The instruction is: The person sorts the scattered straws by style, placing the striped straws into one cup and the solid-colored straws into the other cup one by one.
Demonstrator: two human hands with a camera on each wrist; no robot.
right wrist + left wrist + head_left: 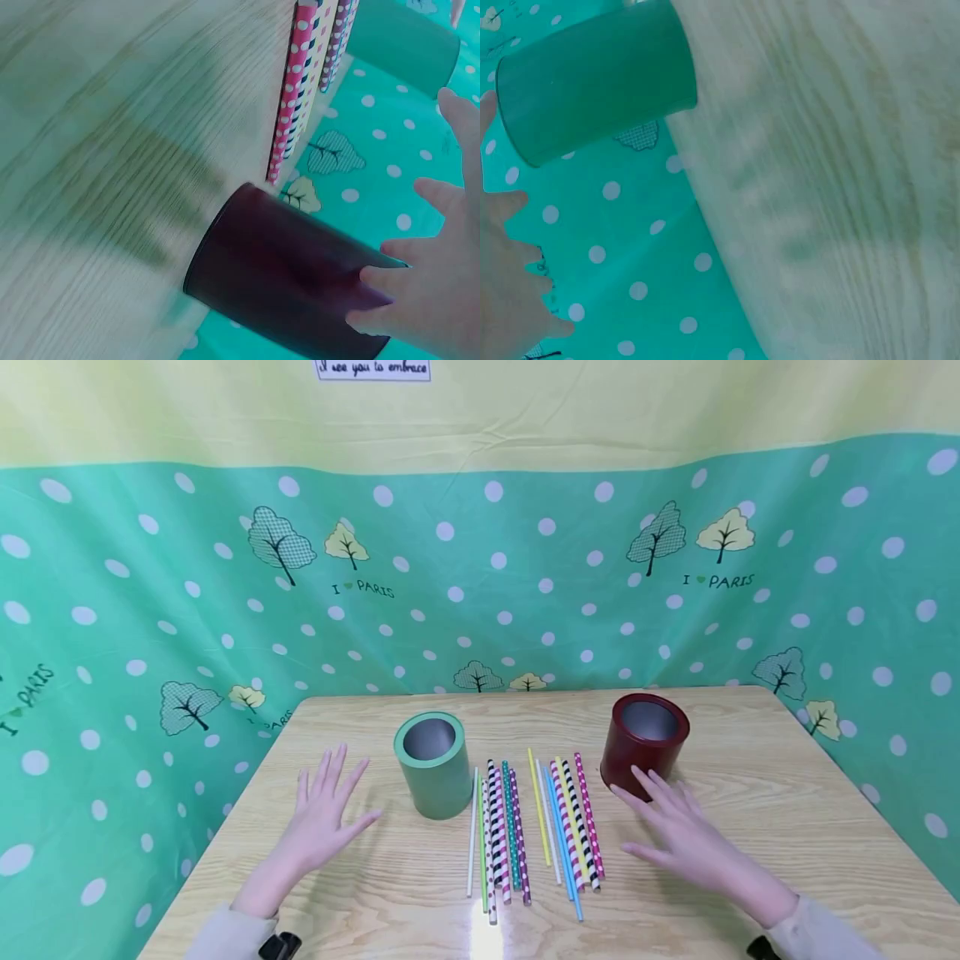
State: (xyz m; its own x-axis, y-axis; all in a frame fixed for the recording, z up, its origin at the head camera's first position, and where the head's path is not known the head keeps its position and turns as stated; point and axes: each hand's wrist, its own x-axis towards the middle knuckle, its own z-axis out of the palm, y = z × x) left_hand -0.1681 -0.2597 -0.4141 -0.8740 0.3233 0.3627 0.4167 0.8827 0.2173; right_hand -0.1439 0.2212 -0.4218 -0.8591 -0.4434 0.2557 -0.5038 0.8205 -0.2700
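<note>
My left hand (322, 827) hovers over the table with its fingers spread, left of a green cylindrical container (438, 781); nothing is in it. On the other side, my right hand (682, 839) is also spread and holds nothing, its fingertips overlapping the lower front of a dark red container (641, 747) in the head view. Both containers stand upright with open tops. Between them lie two groups of patterned paper straws: a left group with a green dotted straw (512, 827), and a right group with a pink dotted straw (589, 818).
The light wooden table (787, 793) reaches back to a green and cream curtain (495, 543) with white dots and printed trees. Plain thin straws lie among the patterned ones, including a yellow straw (538, 806) and a white straw (472, 835).
</note>
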